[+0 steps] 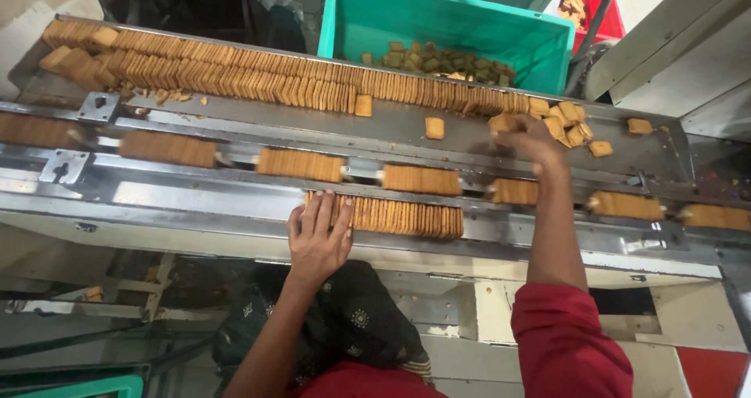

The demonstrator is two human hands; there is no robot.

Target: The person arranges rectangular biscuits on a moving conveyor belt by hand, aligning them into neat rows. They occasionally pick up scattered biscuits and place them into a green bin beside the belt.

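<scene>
A steel packing line runs across the head view. My left hand [319,234] lies flat, fingers apart, pressing the left end of a near row of stacked square biscuits [407,216]. My right hand [530,138] reaches to the far channel and grips a few biscuits at the right end of the long back row of biscuits [258,81]. Between the two rows, separate biscuit stacks [301,164] sit in the middle track.
A teal crate [368,18] holding broken biscuits stands behind the line. Loose biscuits [575,124] lie scattered at the right of the far channel. A red crate [602,7] is at the back right. Machine frame and a steel edge [195,218] are in front.
</scene>
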